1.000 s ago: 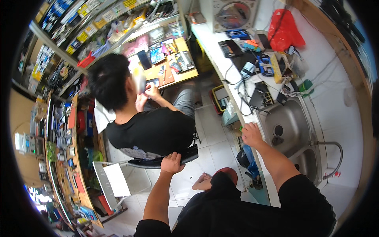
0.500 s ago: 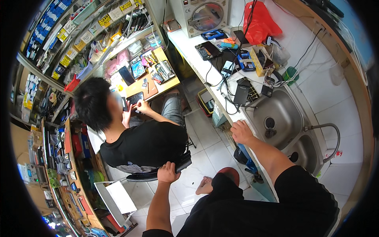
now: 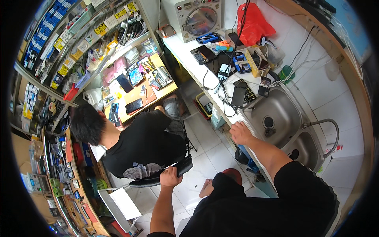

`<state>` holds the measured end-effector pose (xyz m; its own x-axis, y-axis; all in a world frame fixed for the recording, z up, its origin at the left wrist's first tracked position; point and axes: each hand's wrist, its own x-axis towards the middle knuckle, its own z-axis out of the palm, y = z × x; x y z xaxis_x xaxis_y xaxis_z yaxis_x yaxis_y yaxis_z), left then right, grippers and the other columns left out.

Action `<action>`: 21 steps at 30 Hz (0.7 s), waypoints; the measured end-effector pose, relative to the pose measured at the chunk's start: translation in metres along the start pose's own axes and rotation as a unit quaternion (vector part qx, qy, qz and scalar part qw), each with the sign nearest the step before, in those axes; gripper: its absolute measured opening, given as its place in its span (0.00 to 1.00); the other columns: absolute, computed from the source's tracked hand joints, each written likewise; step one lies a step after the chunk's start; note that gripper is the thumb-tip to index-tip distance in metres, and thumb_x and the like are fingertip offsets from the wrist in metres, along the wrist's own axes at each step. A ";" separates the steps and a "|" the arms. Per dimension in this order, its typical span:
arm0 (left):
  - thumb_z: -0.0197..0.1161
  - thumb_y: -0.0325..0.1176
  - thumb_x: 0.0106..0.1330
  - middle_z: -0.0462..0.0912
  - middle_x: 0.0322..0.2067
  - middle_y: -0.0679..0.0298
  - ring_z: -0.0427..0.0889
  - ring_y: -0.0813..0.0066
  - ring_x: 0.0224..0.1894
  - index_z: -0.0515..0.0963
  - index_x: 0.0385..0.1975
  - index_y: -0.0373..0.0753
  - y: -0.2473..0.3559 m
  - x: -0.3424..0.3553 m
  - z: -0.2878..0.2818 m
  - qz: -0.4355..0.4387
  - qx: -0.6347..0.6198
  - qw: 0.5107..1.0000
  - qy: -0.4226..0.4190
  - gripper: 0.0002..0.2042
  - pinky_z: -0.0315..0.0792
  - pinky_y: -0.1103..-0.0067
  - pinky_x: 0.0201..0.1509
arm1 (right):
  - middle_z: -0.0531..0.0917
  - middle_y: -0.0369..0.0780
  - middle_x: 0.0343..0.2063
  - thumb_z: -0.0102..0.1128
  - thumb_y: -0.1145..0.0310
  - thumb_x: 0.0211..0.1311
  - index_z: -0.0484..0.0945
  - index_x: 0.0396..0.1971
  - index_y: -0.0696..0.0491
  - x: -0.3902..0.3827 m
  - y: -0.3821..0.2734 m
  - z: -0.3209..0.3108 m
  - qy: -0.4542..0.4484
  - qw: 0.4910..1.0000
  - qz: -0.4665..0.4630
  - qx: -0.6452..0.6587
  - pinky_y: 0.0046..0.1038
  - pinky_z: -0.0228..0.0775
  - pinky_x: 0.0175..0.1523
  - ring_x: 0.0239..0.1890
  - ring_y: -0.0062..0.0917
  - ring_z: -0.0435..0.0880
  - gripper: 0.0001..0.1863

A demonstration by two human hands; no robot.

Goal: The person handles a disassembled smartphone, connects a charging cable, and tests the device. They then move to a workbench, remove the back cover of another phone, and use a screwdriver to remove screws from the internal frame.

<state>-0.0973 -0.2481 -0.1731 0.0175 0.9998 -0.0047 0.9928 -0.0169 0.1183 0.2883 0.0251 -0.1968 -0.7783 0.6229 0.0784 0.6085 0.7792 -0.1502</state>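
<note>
My left hand is closed on the black chair backrest behind a seated person in a black T-shirt. My right hand rests with bent fingers on the white counter edge, just left of the steel double sink. Above it on the counter lie tangled cables, a dark device and a yellow box. The seated person leans over a wooden desk with several phones and tools, holding a phone low at the desk's near edge.
Crowded shelves line the upper left, and a cluttered workbench runs down the left side. A white folding chair stands below it. A machine and a red bag sit on the counter's far end. Tiled floor shows between.
The view has shifted, showing more of the desk. The seated person has bent further forward and brought the held phone lower. My hands stay on the backrest and counter edge.
</note>
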 end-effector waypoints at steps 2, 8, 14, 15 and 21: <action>0.74 0.46 0.47 0.77 0.29 0.60 0.85 0.60 0.31 0.74 0.30 0.43 -0.001 0.000 0.000 -0.005 -0.001 1.000 -0.021 0.19 0.81 0.66 0.34 | 0.75 0.36 0.39 0.65 0.67 0.51 0.78 0.29 0.47 0.000 0.001 0.001 0.012 1.000 -0.005 0.005 0.38 0.62 0.58 0.50 0.32 0.72 0.06; 0.75 0.46 0.46 0.77 0.30 0.61 0.85 0.60 0.31 0.74 0.29 0.42 -0.003 -0.001 0.002 0.005 -0.002 1.000 -0.002 0.20 0.81 0.67 0.34 | 0.74 0.36 0.36 0.66 0.67 0.47 0.76 0.27 0.48 0.000 0.005 0.006 0.036 0.999 -0.024 0.012 0.38 0.63 0.55 0.47 0.33 0.72 0.08; 0.75 0.46 0.45 0.77 0.30 0.62 0.84 0.61 0.29 0.73 0.28 0.43 -0.002 -0.001 0.003 0.014 0.008 1.000 0.008 0.20 0.80 0.67 0.32 | 0.75 0.35 0.39 0.71 0.67 0.45 0.78 0.30 0.48 -0.003 0.004 0.007 0.027 0.999 -0.022 0.008 0.37 0.63 0.55 0.49 0.32 0.72 0.11; 0.75 0.46 0.44 0.77 0.30 0.62 0.83 0.61 0.29 0.73 0.28 0.43 -0.002 -0.001 0.003 0.011 0.006 1.000 0.000 0.20 0.80 0.67 0.32 | 0.75 0.35 0.39 0.71 0.67 0.44 0.78 0.29 0.48 -0.003 0.003 0.007 0.031 0.999 -0.020 0.008 0.37 0.63 0.55 0.48 0.32 0.72 0.12; 0.75 0.45 0.44 0.75 0.29 0.62 0.83 0.61 0.30 0.73 0.29 0.43 -0.001 -0.001 0.000 0.018 0.014 1.000 0.009 0.19 0.80 0.67 0.31 | 0.74 0.36 0.38 0.72 0.66 0.43 0.78 0.29 0.48 0.000 0.004 0.005 0.050 0.998 -0.027 0.008 0.37 0.64 0.53 0.47 0.31 0.73 0.12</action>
<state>-0.0980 -0.2487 -0.1731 0.0505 0.9986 0.0169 0.9946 -0.0518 0.0900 0.2902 0.0276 -0.2028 -0.7900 0.5848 0.1841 0.5632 0.8109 -0.1591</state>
